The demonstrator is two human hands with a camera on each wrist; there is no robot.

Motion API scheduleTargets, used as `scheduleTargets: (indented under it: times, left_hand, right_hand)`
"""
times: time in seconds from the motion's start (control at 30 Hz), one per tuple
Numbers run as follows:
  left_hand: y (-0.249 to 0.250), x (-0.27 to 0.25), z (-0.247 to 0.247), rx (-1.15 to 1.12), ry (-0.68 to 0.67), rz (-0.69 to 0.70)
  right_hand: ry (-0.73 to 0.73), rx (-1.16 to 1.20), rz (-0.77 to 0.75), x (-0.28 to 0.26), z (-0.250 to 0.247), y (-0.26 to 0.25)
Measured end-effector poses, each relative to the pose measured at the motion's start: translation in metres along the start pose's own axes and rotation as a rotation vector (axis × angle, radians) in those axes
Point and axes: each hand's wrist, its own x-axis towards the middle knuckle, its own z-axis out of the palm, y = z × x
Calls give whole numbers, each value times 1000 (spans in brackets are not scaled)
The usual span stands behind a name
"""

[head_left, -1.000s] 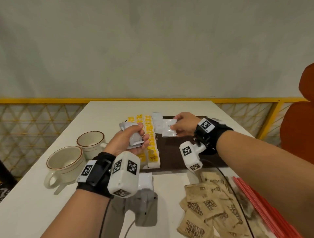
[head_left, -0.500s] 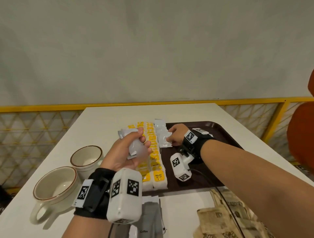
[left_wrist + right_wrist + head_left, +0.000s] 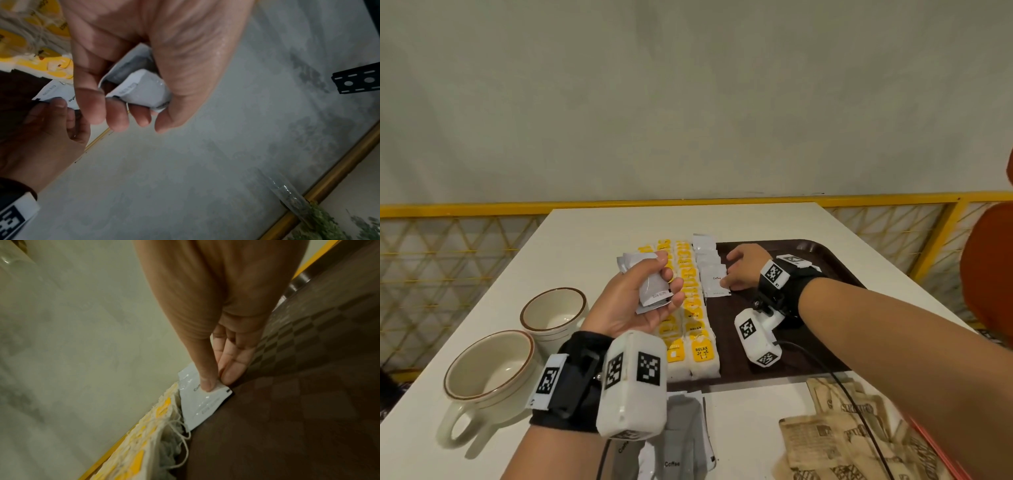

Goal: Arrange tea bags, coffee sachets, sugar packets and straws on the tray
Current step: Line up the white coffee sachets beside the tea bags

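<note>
**Coffee sachet going down on the brown tray**

I see my right hand [image 3: 743, 270] low over the dark brown plastic tray [image 3: 822, 260] on the white worktop [image 3: 585, 240]. Its grip is pressed together: the thumb [image 3: 206, 382] sits on top of one flat white coffee sachet [image 3: 200, 404] and the fingers [image 3: 232, 371] are under its edge, so it pinches that sachet. The sachet lies at the near end of a row of white coffee sachets [image 3: 705, 255] on the tray. It is just beside the two rows of white tea bags with yellow tags [image 3: 690, 308], and a loose tea bag string touches its corner.

My left hand [image 3: 637, 298] is up above the tea bags. Its fingers curl round a small bunch of white coffee sachets [image 3: 141, 91], and the thumb presses them from the side. The bunch is bent in the grip.

More grey and white coffee sachets [image 3: 681, 435] lie on the worktop near me, partly under my left wrist. Brown paper sugar packets [image 3: 835, 435] lie in a loose heap at the near right. Thin red straws [image 3: 935, 452] lie beside them at the edge of the view. None of these are on the tray.

Two cream cups with brown rims [image 3: 517, 346] stand on the left of the worktop, touching each other. A yellow rail [image 3: 465, 209] runs behind the worktop.
</note>
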Motion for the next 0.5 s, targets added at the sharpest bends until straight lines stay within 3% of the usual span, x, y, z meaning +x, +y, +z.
scheduleTargets:
  times: [0.5]
  left_hand:
    - [-3, 3, 3, 6, 22, -19]
  right_hand:
    - [75, -125, -76, 7, 7, 0]
